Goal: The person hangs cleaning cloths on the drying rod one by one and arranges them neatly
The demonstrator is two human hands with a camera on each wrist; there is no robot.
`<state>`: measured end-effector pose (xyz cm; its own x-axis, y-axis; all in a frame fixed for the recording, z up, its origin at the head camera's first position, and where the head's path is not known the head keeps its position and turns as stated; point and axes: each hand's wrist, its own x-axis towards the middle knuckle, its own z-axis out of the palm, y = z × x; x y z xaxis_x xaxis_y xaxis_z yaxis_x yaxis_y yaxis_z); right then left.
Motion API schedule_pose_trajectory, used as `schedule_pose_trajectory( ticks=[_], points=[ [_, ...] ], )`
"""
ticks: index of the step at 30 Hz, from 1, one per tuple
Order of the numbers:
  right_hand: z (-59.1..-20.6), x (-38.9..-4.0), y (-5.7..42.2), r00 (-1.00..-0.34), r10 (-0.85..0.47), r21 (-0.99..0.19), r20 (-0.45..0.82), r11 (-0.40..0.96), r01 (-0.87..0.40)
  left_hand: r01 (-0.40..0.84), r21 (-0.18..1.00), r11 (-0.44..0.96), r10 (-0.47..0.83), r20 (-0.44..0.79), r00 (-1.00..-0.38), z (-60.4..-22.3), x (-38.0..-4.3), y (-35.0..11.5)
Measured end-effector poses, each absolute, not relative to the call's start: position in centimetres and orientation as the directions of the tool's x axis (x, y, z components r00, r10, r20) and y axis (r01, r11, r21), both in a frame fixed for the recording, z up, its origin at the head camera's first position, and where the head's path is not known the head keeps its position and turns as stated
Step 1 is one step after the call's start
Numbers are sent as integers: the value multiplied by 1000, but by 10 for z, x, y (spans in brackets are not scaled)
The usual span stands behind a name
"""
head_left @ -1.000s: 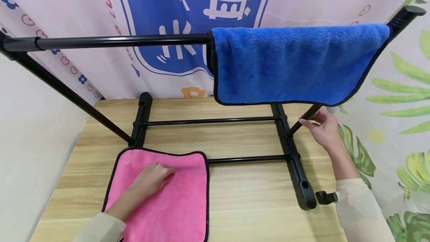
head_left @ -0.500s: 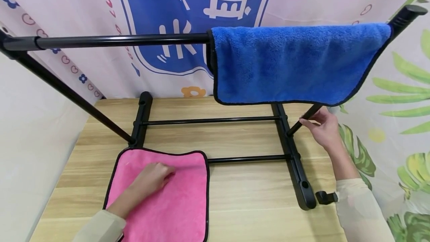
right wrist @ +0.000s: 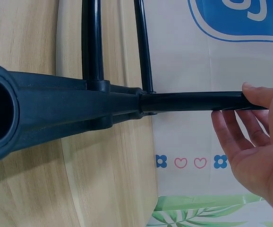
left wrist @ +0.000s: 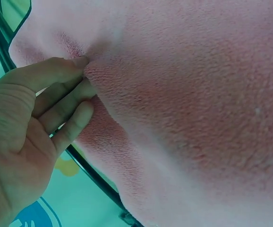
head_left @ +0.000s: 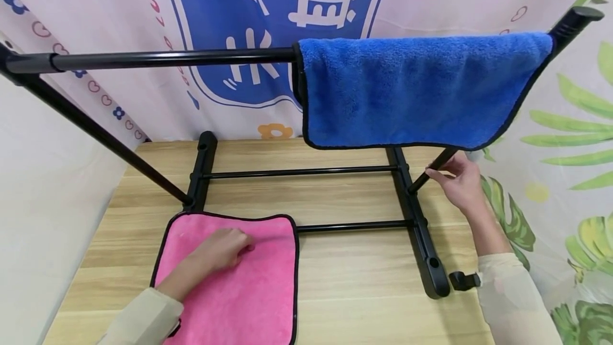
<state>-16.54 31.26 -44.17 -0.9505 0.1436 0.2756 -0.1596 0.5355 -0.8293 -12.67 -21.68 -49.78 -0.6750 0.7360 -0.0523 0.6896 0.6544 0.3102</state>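
Observation:
A pink towel with black edging hangs at the front left, over the near low bar of a black metal rack. On it lies my left hand, whose thumb and fingers pinch a fold of the plush cloth in the left wrist view. My right hand holds the rack's right upright near its foot, thumb on one side and fingertips on the other. Above that hand, a blue towel with black edging is draped over the right half of the top bar.
The rack's left upright and left foot stand at the left. A far low bar joins the two feet. Beneath is a wooden tabletop. A printed curtain hangs behind. A small black device sits by my right sleeve.
My left hand and sleeve have shifted slightly to the right over the pink towel. The right hand keeps its place on the upright, and the blue towel hangs as before.

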Motion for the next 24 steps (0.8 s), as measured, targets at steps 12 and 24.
schedule_pose_trajectory(
  ticks=[12, 24],
  points=[
    [-442, -163, 312, -950, 145, -830, 275, 535, -158, 679, 385, 625, 755, -75, -652, -483, -129, -214],
    [-446, -167, 311, -931, 133, -845, 340, 477, -241, 667, 435, 605, 742, -6, -670, -459, -134, -213]
  ],
)
